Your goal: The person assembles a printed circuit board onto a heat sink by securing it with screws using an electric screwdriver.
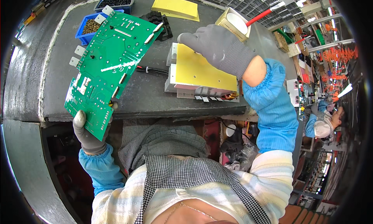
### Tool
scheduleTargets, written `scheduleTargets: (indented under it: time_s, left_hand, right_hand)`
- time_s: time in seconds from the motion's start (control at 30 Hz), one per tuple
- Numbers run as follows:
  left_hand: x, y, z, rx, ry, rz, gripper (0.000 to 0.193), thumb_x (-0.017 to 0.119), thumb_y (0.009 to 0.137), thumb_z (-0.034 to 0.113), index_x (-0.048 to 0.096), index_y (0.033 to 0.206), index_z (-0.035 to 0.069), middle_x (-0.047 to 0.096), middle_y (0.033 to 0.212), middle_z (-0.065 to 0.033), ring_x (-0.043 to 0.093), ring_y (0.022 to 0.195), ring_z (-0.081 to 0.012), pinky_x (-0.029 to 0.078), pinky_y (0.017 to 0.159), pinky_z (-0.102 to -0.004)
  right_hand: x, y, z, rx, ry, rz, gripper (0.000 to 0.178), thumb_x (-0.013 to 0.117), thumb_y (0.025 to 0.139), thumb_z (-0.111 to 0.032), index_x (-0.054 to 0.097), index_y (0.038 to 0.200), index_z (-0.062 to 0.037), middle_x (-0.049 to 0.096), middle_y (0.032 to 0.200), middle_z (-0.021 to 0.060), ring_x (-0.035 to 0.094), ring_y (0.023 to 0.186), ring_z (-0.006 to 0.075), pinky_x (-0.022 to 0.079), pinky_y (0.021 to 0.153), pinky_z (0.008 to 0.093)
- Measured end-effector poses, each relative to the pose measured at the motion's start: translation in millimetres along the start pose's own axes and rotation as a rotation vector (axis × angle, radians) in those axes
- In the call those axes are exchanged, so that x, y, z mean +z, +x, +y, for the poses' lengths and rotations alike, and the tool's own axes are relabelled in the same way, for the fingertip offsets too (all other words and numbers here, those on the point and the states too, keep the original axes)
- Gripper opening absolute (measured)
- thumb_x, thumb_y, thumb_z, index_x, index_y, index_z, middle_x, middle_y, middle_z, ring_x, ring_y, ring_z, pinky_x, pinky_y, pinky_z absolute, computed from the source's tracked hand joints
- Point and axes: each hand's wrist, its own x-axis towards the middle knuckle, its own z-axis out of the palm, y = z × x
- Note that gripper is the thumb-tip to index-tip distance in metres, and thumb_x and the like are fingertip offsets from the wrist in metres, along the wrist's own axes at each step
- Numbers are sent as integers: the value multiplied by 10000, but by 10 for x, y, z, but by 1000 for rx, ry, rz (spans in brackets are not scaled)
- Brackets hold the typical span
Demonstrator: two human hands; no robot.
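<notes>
At the left, my left hand (90,136) in a grey glove grips the lower corner of a large green circuit board (110,55). The board is tilted up, with metal tabs along its left edge and white strips on its face. My right hand (221,47), also gloved, is over the far right part of a metal unit (182,89) topped by a yellow sheet (194,70). One finger points left; the others look curled, and what lies under them is hidden. Copper coils (230,95) and dark wires (155,71) come out of the unit's sides.
Behind the board stand a blue bin of brass-coloured parts (91,27) and a bin of black parts (115,1). Yellow sheets (175,7) lie at the back beside black moulded pieces (159,25). A box with a white roll (235,23) and red-handled tool (258,18) stands beyond my right hand.
</notes>
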Motion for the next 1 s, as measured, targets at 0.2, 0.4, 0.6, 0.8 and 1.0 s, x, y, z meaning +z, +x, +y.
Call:
scheduleTargets:
  time_s: [0.2,0.4,0.6,0.8,1.0]
  left_hand:
    - [30,1,-3,43,-26,-14,706,639,930,358,377,1463,-25,596,1282,-287,669,1067,-443,646,781,-405]
    - [36,8,33,35,-1,12,705,639,929,361,383,1454,-35,607,1260,-289,678,1056,-426,648,783,-400]
    - [258,-6,-26,119,122,160,832,673,858,396,343,1470,-60,582,1291,-284,669,1071,-397,625,800,-416]
    - [420,101,-101,14,52,36,926,813,732,294,376,1486,-19,558,1378,-200,623,1189,-348,558,971,-484]
    - [472,19,-155,-84,111,-23,940,836,714,300,392,1484,-8,552,1400,-187,618,1204,-323,550,977,-472]
  right_hand:
    - [52,-4,17,13,78,29,230,559,901,-102,536,1126,-145,619,787,85,669,819,299,524,688,424]
    - [61,-8,89,7,173,83,253,603,895,-122,578,1145,-95,689,832,155,710,829,334,565,685,444]
    - [-293,-237,236,18,556,344,390,684,849,-36,577,1222,-80,674,824,117,701,811,264,557,722,379]
    - [-691,-336,204,173,798,620,122,696,875,-49,701,994,-20,691,881,89,680,821,166,538,733,290]
    - [-741,0,-62,-91,460,479,120,711,863,-155,710,962,-87,679,856,84,667,793,273,539,695,367]
